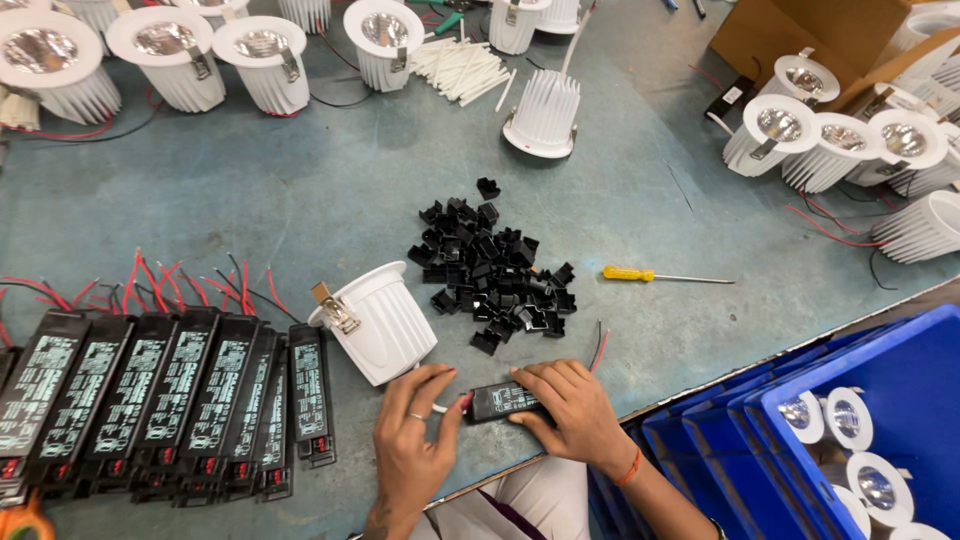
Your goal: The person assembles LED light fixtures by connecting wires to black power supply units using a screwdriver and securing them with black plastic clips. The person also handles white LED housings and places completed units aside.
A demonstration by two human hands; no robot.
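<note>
A: Where is the driver (503,400) being worked on?

B: At the lower middle of the frame, at the table's (300,190) near edge. It is a small black box, pinched at its left end by the left hand (412,440) and pressed at its right end by the fingers of the right hand (568,408). Both hands are closed on it; neither is spread.

A: Is anything joined to it?

B: A white lamp (375,322) lies on its side just above the left hand, and a white lead seems to run from it toward the driver. Whether the lead is already plugged in cannot be told; the joint is hidden by the fingers.

A: How much looks finished?

B: As a judgement only: this unit seems mid-way, with the driver and lamp brought together but not set aside. White lamps stand in a row (170,50) along the upper left and in a group (840,140) at the upper right. Several more are seen in the blue crate (900,380) at lower right. Which of these are complete cannot be told.

A: And what is left?

B: A row of drivers (150,400) with red and black wires lies at lower left, apparently not yet used. A heap of black clips (490,270) sits in the middle, with a yellow screwdriver (650,275) to its right, untouched. A good deal seems to remain.
</note>
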